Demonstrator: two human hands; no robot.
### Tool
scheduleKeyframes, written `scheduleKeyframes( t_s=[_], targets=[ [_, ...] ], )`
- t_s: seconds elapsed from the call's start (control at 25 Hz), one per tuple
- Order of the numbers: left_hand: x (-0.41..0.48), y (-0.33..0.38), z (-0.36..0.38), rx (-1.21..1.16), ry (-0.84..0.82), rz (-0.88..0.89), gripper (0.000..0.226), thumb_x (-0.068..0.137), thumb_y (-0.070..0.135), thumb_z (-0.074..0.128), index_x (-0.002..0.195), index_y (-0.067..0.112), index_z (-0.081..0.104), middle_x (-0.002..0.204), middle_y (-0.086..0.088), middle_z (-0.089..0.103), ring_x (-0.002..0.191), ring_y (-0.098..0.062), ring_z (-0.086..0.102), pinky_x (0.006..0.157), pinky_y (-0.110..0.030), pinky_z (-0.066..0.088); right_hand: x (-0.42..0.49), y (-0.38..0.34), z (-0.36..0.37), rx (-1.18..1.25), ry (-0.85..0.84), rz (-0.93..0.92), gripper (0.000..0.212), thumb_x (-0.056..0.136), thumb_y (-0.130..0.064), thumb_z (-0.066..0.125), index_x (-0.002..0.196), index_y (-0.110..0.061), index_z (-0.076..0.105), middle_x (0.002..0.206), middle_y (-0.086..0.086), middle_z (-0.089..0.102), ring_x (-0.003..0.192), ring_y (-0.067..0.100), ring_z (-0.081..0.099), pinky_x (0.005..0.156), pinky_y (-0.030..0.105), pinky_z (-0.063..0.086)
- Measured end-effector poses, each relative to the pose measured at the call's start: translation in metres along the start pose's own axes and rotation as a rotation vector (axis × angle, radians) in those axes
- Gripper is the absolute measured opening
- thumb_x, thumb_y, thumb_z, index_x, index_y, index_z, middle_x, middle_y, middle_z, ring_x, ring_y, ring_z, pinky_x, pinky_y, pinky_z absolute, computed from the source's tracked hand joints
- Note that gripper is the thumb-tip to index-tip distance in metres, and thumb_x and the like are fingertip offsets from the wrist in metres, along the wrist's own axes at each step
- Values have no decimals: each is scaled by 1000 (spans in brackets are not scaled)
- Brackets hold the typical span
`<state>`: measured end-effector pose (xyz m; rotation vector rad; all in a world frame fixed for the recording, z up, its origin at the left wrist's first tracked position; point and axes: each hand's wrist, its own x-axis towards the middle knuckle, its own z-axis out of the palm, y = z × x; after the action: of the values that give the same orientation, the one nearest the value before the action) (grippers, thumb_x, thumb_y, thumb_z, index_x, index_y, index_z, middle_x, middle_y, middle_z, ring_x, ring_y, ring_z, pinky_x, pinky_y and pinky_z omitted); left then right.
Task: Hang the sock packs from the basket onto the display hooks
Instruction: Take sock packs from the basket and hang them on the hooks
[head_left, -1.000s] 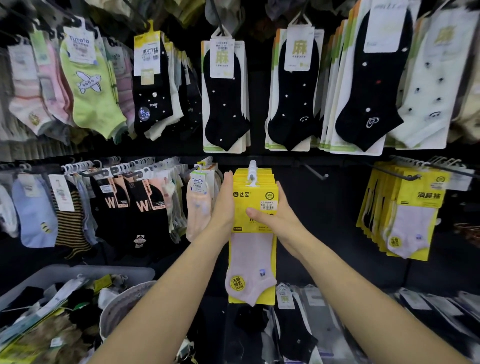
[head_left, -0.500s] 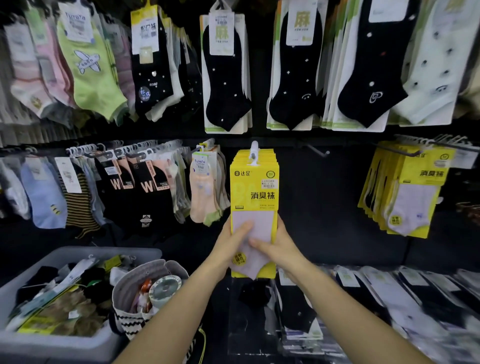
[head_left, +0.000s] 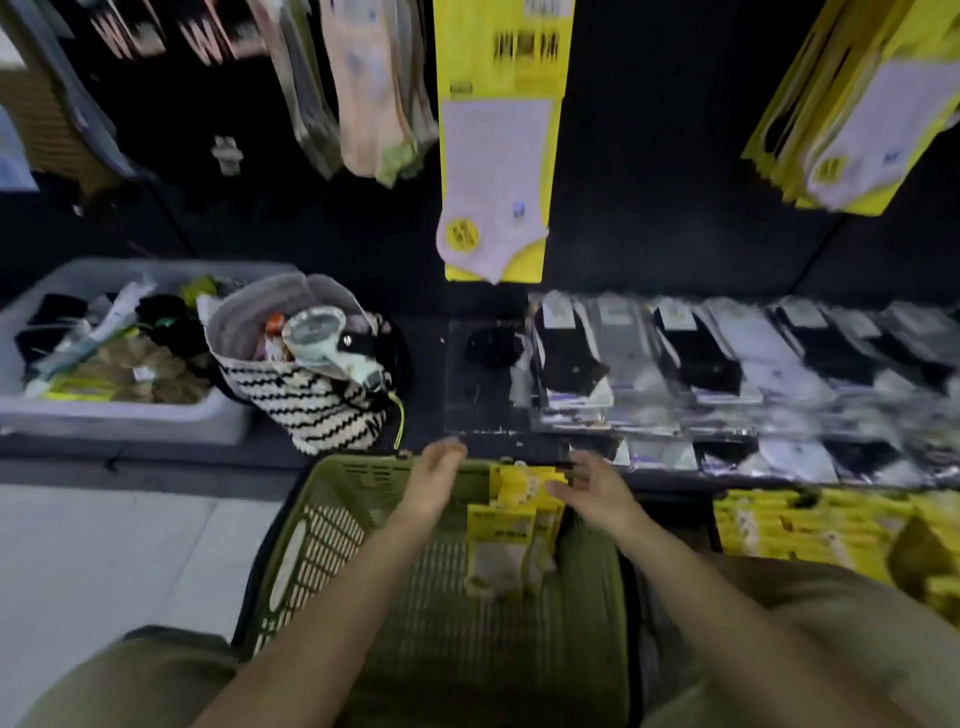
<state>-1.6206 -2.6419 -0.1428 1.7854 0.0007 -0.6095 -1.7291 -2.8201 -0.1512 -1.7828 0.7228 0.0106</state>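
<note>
Just hung: yellow pack (head_left: 496, 156); we let go.
Hands: left hand (head_left: 434, 475), right hand (head_left: 592, 483) wide, empty, over basket (head_left: 332, 519).
Next: sock packs (head_left: 511, 525) remain.

One left grip (head_left: 435, 480), one right grip (head_left: 597, 486), one basket (head_left: 322, 519), one striped bag (head_left: 322, 410), one tub (head_left: 130, 421).

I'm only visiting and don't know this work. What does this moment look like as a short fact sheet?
Setting: sock display, viewed from above, blurry
Left hand: open, over the far rim of the green basket, holding nothing
Right hand: open, beside the yellow sock packs in the basket; contact unclear
Hanging: yellow pack on the display above
Nearby: grey bin, striped bag, flat shelf packs
</note>
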Motion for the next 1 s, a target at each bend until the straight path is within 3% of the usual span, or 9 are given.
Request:
scheduleKeyframes(
  t_s=[0.08,0.12,0.16,0.24,0.36,0.48,0.52,0.72,1.0],
  targets=[
    [-4,-38,12,138,-46,-57,40,91,7,54,130,-1,47,135,-17,50,127,-29,45,92,-15,33,1,36,16,-115,-25,71,23,79,-16,73,95,-23,59,85,-5,65,96,25,65,74,18,49],
    [-3,-54,16,231,-76,-88,48,90,5,55,135,-2,39,139,-17,45,129,-28,43,96,-18,32,2,50,24,-156,-42,123,22,78,-20,73,96,-18,60,81,-5,65,92,24,67,67,15,49],
    [0,-65,18,318,-102,-101,55,90,6,56,139,-3,34,142,-17,42,131,-28,41,101,-22,31,4,60,28,-174,-48,173,29,78,-23,72,102,-13,59,85,-2,66,94,24,66,66,16,49],
    [9,-79,22,405,-161,-115,62,88,9,60,141,-3,30,143,-15,41,129,-29,44,107,-30,33,9,73,37,-188,-45,279,52,77,-29,72,120,-9,52,109,6,64,111,27,59,84,25,47],
    [16,-87,33,409,-215,-142,64,84,12,66,139,5,33,137,-12,48,125,-26,48,99,-25,36,15,78,44,-229,-20,320,92,78,-32,72,148,-12,16,146,7,38,133,29,38,104,32,34],
    [22,-91,44,407,-276,-68,70,85,14,65,143,9,26,138,-6,47,122,-13,44,85,-8,27,22,80,50,-142,25,135,97,70,-20,80,146,-18,19,140,2,45,130,20,43,108,33,34],
    [27,-90,48,381,-284,-37,71,85,12,65,144,11,25,137,-4,46,119,-8,41,87,-7,26,25,81,51,-115,36,116,99,67,-15,82,145,-16,20,137,1,47,127,17,44,107,34,35],
    [44,-87,58,338,-260,-27,78,77,6,71,142,10,27,136,-7,46,124,-18,45,104,-26,35,40,82,48,-44,55,149,95,64,-8,83,138,-13,24,116,-5,48,119,19,49,93,26,38],
    [41,-106,45,580,-318,-27,93,70,22,79,142,27,22,137,-3,35,129,-20,34,110,-42,29,30,96,45,-185,-22,115,98,58,-18,88,136,-20,28,132,3,44,125,18,40,102,32,34]
  ],
)
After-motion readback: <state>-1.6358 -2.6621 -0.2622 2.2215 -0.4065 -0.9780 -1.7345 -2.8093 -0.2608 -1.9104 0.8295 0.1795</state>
